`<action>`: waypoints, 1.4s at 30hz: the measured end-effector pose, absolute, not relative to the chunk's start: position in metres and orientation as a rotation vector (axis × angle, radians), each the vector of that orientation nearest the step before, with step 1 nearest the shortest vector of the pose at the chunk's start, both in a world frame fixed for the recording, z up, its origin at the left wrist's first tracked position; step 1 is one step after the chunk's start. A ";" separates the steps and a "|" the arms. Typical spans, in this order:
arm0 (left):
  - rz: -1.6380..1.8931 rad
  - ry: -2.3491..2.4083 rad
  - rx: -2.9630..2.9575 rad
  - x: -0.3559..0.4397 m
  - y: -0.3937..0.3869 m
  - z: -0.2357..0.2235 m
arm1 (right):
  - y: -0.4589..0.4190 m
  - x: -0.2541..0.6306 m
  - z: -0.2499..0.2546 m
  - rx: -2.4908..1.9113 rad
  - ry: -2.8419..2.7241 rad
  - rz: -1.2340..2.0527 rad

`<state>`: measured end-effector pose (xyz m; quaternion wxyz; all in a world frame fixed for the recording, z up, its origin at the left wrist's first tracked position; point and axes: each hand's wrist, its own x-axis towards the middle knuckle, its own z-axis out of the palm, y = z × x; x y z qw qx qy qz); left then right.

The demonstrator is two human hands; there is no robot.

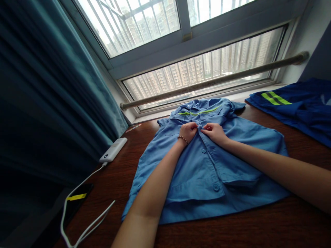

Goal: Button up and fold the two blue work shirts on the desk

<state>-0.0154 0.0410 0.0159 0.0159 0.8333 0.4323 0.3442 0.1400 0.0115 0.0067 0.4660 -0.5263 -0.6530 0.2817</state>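
Your left hand [188, 132] and right hand [214, 133], fingers pinched nearly together, grip the front of the blue shirt [191, 172] spread on the table [108, 184] — uneven tugging could skew its front.

Light-blue shirt [188, 179] with yellow-green stripe [209, 111], dark-blue garment [307, 106], reddish-brown table [284, 220], teal curtain [85, 79].

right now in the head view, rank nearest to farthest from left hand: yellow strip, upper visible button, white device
1. Upper visible button: below-right of the left hand, on the blue shirt
2. White device: on the left
3. Yellow strip: farther left
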 end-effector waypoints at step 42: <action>0.703 1.910 2.620 -0.035 0.045 0.039 | 0.003 0.140 0.026 -1.501 -2.018 1.111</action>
